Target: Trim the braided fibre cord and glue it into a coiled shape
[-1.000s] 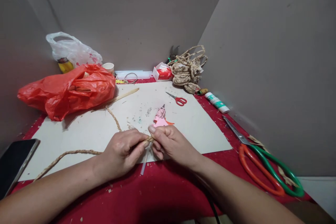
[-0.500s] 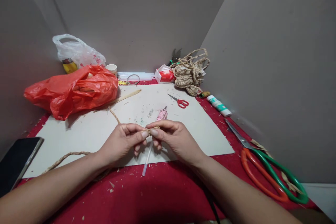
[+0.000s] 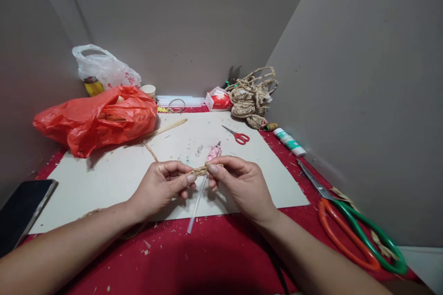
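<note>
Two pinches hold the braided rope point(image 3: 200, 171): your left hand point(image 3: 161, 188) and right hand point(image 3: 244, 185) clamp it just in front of the glue gun point(image 3: 213, 151).

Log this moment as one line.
left hand: pinches braid | right hand: pinches braid | under hands: glue stick | behind: glue gun

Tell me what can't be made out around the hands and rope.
Head view.
The glue gun is mostly behind the right hand.
The rope is covered where the left hand grips it.
The red bag hides its contents behind crumpled plastic.
The phone is cut by the left edge.
</note>
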Motion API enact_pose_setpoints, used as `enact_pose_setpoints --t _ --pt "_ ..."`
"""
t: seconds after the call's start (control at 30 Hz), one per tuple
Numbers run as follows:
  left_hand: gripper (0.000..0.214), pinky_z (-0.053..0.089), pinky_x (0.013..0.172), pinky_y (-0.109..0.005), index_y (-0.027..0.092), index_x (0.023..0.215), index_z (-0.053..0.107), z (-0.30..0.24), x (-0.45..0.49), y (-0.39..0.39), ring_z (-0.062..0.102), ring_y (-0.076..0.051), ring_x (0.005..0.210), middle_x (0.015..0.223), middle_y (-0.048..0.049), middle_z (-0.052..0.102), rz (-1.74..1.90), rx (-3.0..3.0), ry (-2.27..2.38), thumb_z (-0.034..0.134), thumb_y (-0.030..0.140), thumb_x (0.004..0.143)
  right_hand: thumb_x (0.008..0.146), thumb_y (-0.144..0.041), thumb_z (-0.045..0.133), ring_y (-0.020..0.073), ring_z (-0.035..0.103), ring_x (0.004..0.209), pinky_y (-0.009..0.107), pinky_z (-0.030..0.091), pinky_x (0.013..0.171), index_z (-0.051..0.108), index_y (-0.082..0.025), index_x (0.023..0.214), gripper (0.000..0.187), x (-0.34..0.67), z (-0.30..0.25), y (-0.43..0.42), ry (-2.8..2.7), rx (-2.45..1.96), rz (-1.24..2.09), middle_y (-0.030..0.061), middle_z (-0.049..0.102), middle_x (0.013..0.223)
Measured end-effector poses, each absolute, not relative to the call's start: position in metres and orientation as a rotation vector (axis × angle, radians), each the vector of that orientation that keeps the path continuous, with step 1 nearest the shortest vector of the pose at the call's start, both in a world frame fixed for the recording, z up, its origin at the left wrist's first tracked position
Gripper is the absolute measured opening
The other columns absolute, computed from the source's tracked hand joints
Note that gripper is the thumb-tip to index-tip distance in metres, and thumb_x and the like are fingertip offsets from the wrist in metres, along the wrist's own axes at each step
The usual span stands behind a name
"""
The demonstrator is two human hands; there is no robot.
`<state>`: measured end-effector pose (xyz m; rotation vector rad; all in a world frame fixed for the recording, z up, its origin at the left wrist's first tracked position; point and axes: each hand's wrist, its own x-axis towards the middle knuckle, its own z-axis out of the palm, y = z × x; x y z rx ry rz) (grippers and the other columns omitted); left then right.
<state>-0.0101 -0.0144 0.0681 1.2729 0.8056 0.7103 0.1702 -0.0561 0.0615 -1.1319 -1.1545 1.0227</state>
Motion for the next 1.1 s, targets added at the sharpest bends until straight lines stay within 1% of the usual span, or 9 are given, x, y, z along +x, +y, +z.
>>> enact_pose_setpoints --t 0.27,0.37,0.47,0.53,0.6,0.83,0.97,1.03,1.1 --pt "0.023 0.040 0.047 -0.019 0.013 0.076 0.063 0.071 -0.013 -0.015 0.049 -0.006 0.045 0.060 0.0013 0.062 0.692 1.333 0.779 0.070 0.034 0.077 0.075 -0.038 0.072 0.0109 0.056 0.047 0.024 0.049 0.049 0.069 -0.018 0.077 0.021 0.170 0.067 -0.058 -1.175 -1.153 1.046 -0.0009 0.063 0.053" --pt "0.023 0.042 0.051 -0.021 0.012 0.075 0.063 0.073 -0.014 -0.015 0.051 -0.007 0.048 0.060 0.0001 0.062 0.632 1.339 0.774 0.068 0.035 0.078 0.075 -0.037 0.073 0.0100 0.055 0.047 0.023 0.047 0.049 0.070 -0.017 0.080 0.021 0.174 0.068 -0.058 -1.210 -1.141 1.168 -0.0009 0.063 0.054" --pt "0.026 0.046 0.060 -0.024 0.012 0.092 0.066 0.072 -0.013 -0.014 0.057 -0.010 0.058 0.070 -0.0028 0.067 0.583 1.321 0.763 0.067 0.034 0.078 0.075 -0.037 0.072 0.0088 0.053 0.047 0.022 0.044 0.048 0.070 -0.016 0.083 0.022 0.177 0.068 -0.057 -1.278 -1.125 1.323 -0.0021 0.061 0.054" --pt "0.035 0.046 0.064 -0.025 0.013 0.107 0.063 0.071 -0.012 -0.013 0.060 -0.012 0.064 0.076 -0.0041 0.069 0.571 1.302 0.726 0.069 0.032 0.077 0.076 -0.036 0.071 0.0085 0.052 0.047 0.021 0.043 0.049 0.069 -0.016 0.084 0.022 0.176 0.066 -0.056 -1.318 -1.112 1.360 -0.0032 0.059 0.054" --pt "0.039 0.046 0.066 -0.026 0.014 0.111 0.062 0.069 -0.012 -0.013 0.061 -0.013 0.066 0.078 -0.0053 0.071 0.551 1.275 0.666 0.070 0.031 0.077 0.077 -0.035 0.071 0.0084 0.053 0.049 0.021 0.043 0.050 0.068 -0.017 0.087 0.022 0.173 0.065 -0.055 -1.337 -1.098 1.373 -0.0033 0.059 0.056" --pt "0.034 0.047 0.065 -0.024 0.015 0.105 0.063 0.066 -0.012 -0.015 0.062 -0.011 0.063 0.071 -0.0020 0.070 0.579 1.167 0.669 0.073 0.027 0.075 0.075 -0.033 0.072 0.0091 0.055 0.053 0.022 0.046 0.052 0.059 -0.020 0.097 0.029 0.169 0.062 -0.054 -1.246 -1.047 1.390 -0.0053 0.058 0.063" --pt "0.025 0.047 0.066 -0.024 0.015 0.093 0.063 0.067 -0.011 -0.014 0.063 -0.010 0.062 0.070 -0.0013 0.070 0.676 1.097 0.728 0.075 0.025 0.073 0.075 -0.033 0.071 0.0094 0.053 0.054 0.023 0.045 0.052 0.053 -0.022 0.102 0.034 0.169 0.062 -0.054 -1.242 -1.067 1.263 -0.0054 0.055 0.067" --pt "0.023 0.046 0.064 -0.023 0.015 0.086 0.061 0.067 -0.011 -0.012 0.062 -0.010 0.062 0.071 -0.0013 0.071 0.719 1.042 0.736 0.076 0.025 0.072 0.076 -0.033 0.070 0.0100 0.052 0.056 0.023 0.044 0.053 0.054 -0.021 0.098 0.030 0.167 0.062 -0.056 -1.284 -1.130 1.091 -0.0043 0.055 0.067" --pt "0.024 0.043 0.061 -0.021 0.016 0.084 0.060 0.066 -0.010 -0.011 0.059 -0.008 0.059 0.068 0.0002 0.070 0.744 1.002 0.743 0.077 0.024 0.070 0.077 -0.035 0.068 0.0104 0.050 0.056 0.023 0.042 0.052 0.057 -0.019 0.087 0.022 0.164 0.061 -0.058 -1.374 -1.211 0.943 -0.0025 0.055 0.065"
